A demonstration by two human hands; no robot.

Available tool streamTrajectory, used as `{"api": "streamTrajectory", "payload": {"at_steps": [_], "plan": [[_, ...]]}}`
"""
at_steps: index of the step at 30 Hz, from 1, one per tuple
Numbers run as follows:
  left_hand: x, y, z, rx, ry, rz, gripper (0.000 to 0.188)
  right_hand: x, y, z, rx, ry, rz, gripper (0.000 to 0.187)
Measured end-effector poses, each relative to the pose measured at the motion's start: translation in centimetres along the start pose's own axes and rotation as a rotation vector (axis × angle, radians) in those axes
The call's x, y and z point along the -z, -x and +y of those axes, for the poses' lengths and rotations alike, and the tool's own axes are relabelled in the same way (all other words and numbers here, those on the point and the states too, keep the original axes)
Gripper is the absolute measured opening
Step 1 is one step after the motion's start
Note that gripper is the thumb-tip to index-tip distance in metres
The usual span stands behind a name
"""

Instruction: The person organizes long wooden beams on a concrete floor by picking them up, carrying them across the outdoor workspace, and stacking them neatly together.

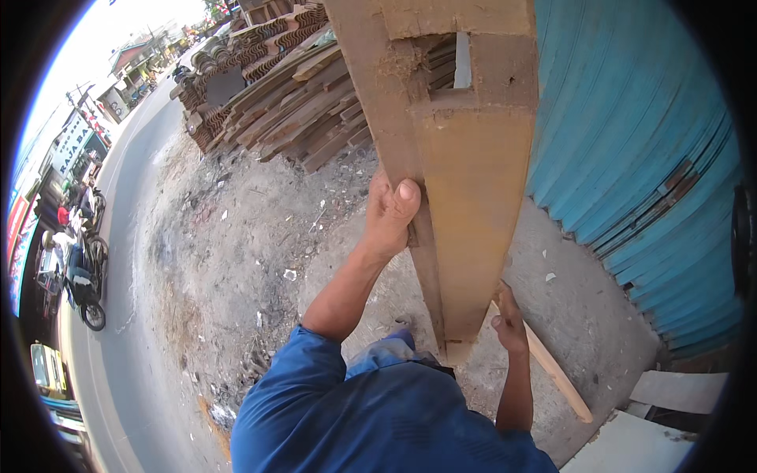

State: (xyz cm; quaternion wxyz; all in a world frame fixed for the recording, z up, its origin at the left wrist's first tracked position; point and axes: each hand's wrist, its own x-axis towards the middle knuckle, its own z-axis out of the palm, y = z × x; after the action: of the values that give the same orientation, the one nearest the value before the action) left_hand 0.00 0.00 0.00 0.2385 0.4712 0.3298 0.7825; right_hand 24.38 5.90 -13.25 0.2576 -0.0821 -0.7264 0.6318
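Left hand (pixel 392 211) grips the edge of a big upright wooden beam (pixel 473 181), thumb on its face; right hand (pixel 509 319) clasps its lower end; a loose wood strip (pixel 556 370) lies just below that hand.

timber frame (pixel 465 158) top cut off, right fingers hidden
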Motion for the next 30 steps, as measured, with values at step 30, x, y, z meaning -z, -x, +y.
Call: {"api": "streamTrajectory", "payload": {"at_steps": [30], "plan": [[17.4, -8.8, -24.7, 0.516, 0.076, 0.443, 0.065, 5.1, -10.4, 22.1, -0.800, 0.304, 0.294, 0.054]]}}
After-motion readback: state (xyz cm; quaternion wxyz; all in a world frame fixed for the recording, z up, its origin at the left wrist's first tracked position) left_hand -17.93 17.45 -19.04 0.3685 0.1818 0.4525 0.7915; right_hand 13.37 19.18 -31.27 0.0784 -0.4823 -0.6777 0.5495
